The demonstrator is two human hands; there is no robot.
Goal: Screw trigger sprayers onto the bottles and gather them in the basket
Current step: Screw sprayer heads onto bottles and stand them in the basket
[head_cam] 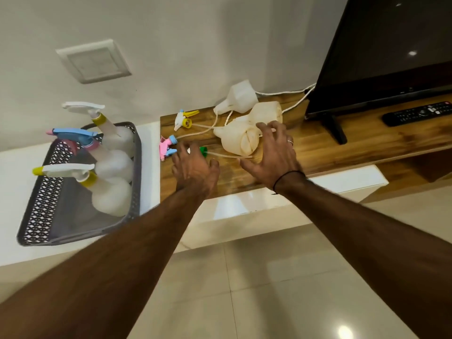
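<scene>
Over the shelf [318, 148], both hands hang spread and empty. Left hand [195, 167] should pinch the green sprayer [203, 150]; right hand [271, 152], a bottle [237, 140].

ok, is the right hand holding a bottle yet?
No. The right hand hovers with fingers spread just above the bottle lying on the shelf, not closed round it.

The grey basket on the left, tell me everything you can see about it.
The grey rectangular plastic basket has perforated lattice walls and a solid rim. It sits on the white ledge left of the wooden shelf, tilted in this view. Three translucent spray bottles with fitted trigger sprayers lie inside. Neither hand touches it.
</scene>
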